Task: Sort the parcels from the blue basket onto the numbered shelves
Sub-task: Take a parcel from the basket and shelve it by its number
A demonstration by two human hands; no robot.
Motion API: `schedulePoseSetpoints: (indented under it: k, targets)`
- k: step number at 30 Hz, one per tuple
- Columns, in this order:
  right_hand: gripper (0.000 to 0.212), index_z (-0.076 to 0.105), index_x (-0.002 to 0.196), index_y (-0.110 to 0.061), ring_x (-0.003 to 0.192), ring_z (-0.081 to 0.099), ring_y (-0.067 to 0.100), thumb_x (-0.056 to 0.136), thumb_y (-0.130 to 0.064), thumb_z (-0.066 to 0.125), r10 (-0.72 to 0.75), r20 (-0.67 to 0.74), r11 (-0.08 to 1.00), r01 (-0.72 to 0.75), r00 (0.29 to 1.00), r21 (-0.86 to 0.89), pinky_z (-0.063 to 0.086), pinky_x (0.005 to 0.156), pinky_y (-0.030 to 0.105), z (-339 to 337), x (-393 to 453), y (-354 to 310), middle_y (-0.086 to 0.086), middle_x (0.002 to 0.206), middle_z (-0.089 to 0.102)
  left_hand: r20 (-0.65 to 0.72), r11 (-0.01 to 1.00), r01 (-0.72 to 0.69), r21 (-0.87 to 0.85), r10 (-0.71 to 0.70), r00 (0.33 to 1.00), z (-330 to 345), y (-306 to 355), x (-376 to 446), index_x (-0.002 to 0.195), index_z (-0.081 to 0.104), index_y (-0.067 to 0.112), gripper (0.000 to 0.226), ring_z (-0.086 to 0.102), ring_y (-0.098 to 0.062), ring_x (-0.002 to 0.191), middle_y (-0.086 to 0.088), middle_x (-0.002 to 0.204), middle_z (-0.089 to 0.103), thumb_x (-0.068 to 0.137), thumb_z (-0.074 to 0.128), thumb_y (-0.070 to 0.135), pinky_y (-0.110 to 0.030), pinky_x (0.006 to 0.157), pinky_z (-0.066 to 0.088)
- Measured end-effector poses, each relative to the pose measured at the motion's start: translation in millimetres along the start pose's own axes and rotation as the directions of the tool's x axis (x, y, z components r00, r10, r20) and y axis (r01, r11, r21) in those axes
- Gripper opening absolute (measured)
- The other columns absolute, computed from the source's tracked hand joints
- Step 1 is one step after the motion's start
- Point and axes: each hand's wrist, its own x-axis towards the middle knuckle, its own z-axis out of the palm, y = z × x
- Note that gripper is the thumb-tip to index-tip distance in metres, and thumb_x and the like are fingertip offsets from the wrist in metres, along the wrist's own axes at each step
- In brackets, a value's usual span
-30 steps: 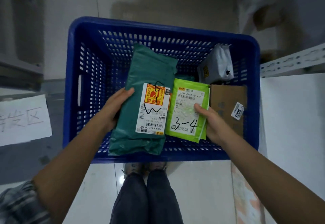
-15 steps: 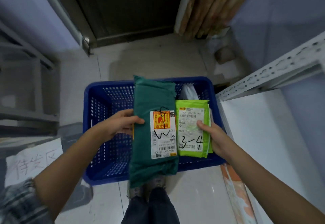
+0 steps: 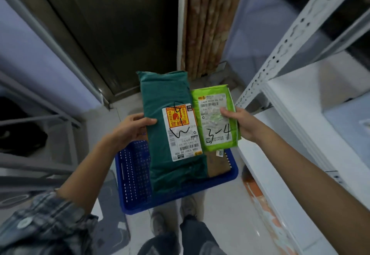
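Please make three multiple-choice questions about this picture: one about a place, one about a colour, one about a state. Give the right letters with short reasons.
1. Where is the blue basket?
A. on the floor below the parcels
B. on the white shelf
C. on a chair

2. What colour is the parcel marked 3-4?
A. red
B. light green
C. black

3. What is the left hand doing?
A. hanging idle
B. pointing
C. holding the dark green parcel

Answers: 1 A, it sits on the tiles by the feet; 2 B, its wrapper is lime; 3 C, its fingers grip the parcel's edge.
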Motion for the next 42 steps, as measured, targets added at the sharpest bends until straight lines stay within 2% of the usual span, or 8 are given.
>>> schedulePoseSetpoints:
  k: [3,5,11,20,25,30,37,42]
  targets:
    - [0.055,0.064,0.11,-0.011,0.097,0.068,0.03,0.064,-0.037,0.081,-0.059,0.006,0.997,0.058,0.998,0.04,0.058,0.08,0.04,2,-35,-19,0.012,0.107,0.071,0.011,0.999,-0.048,0.017,0.048,0.999,13,27,-23,0.098,0.062,0.014,0.089,0.072,-0.013,0.075,0.001,0.085,0.075,0.021,0.091,0.048,-0.025,0.065,0.059]
    - [0.068,0.066,0.109,-0.013,0.102,0.066,0.031,0.052,-0.04,0.088,-0.099,0.011,0.991,0.098,0.995,0.091,0.057,0.082,0.042,5,-55,-27,0.014,0.113,0.068,0.011,0.997,-0.076,0.031,0.075,0.997,21,42,-35,0.101,0.062,0.015,0.071,0.071,-0.012,0.076,0.001,0.086,0.075,0.039,0.087,0.039,-0.025,0.067,0.059]
    - [0.02,0.062,0.109,-0.014,0.092,0.07,0.024,0.094,-0.02,0.05,-0.257,-0.164,0.962,0.268,0.952,0.051,0.058,0.078,0.037,34,-123,-58,0.008,0.106,0.071,0.037,0.98,-0.186,0.064,0.184,0.982,37,80,-70,0.098,0.061,0.018,0.013,0.063,-0.018,0.088,-0.003,0.099,0.066,0.086,0.059,0.023,-0.03,0.074,0.05]
    - [0.015,0.063,0.103,-0.012,0.077,0.073,0.019,0.093,-0.018,0.052,-0.379,-0.403,0.898,0.437,0.833,0.06,0.06,0.071,0.031,75,-246,-50,0.003,0.088,0.076,0.293,0.953,-0.282,0.11,0.239,0.926,60,115,-131,0.097,0.06,0.011,0.01,0.071,-0.013,0.067,-0.001,0.08,0.074,0.087,0.061,0.014,-0.023,0.052,0.055]
    - [0.017,0.063,0.106,-0.013,0.083,0.072,0.022,0.091,-0.018,0.056,-0.366,-0.55,0.874,0.481,0.751,0.074,0.059,0.075,0.034,74,-317,-21,0.008,0.101,0.073,0.476,0.945,-0.302,0.126,0.21,0.854,101,114,-151,0.101,0.066,0.014,0.066,0.069,-0.02,0.089,-0.006,0.102,0.073,0.045,0.088,0.041,-0.034,0.07,0.057]
    - [0.021,0.061,0.11,-0.011,0.084,0.072,0.023,0.091,-0.019,0.056,-0.347,-0.654,0.863,0.501,0.672,0.058,0.06,0.073,0.034,65,-387,5,0.01,0.102,0.072,0.584,0.94,-0.316,0.133,0.184,0.791,155,100,-178,0.102,0.064,0.013,0.043,0.068,-0.016,0.087,0.003,0.089,0.075,0.063,0.079,0.022,-0.03,0.067,0.055]
    - [0.02,0.062,0.108,-0.009,0.086,0.071,0.025,0.092,-0.019,0.056,-0.34,-0.757,0.837,0.546,0.558,0.027,0.059,0.075,0.036,53,-468,46,0.012,0.103,0.072,0.697,0.919,-0.333,0.211,0.097,0.711,227,88,-209,0.104,0.063,0.012,0.096,0.072,-0.012,0.078,0.003,0.088,0.076,0.02,0.091,0.051,-0.024,0.06,0.055]
    - [0.017,0.062,0.104,-0.01,0.083,0.072,0.024,0.092,-0.018,0.055,-0.311,-0.817,0.81,0.585,0.486,0.04,0.059,0.074,0.035,39,-533,83,0.009,0.097,0.074,0.763,0.893,-0.386,0.232,0.08,0.642,292,71,-237,0.105,0.062,0.014,0.103,0.071,-0.012,0.077,0.004,0.088,0.076,0.016,0.088,0.059,-0.023,0.059,0.054]
